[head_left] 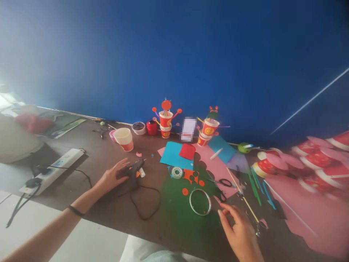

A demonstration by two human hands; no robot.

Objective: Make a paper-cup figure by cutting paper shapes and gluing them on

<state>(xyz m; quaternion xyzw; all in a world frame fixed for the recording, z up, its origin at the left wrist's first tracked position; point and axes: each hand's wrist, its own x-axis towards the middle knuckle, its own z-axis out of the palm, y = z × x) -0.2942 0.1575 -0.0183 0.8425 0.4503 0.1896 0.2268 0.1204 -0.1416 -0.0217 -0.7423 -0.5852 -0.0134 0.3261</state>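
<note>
My left hand (116, 174), with a dark band at its wrist, has its thumb and fingers around the back of a black glue gun (133, 171). The gun's nozzle points away to the right, and its cord loops on the table. My right hand (240, 229) hovers at the front right, thumb and index fingertip slightly apart, with no object clearly between them. Close to its fingertips are a roll ring of clear tape (200, 202), black scissors (222, 187) and a pink paper edge. Orange paper with round holes (191, 176) lies beyond the ring.
Two paper-cup figures (165, 120) stand by the blue wall. Stacked cups (124, 139) and a power strip (57, 169) are at left. Blue paper (174, 154), a wooden stick (245, 198) and green straws (255, 187) lie about. Several red cups (319, 160) stand at right.
</note>
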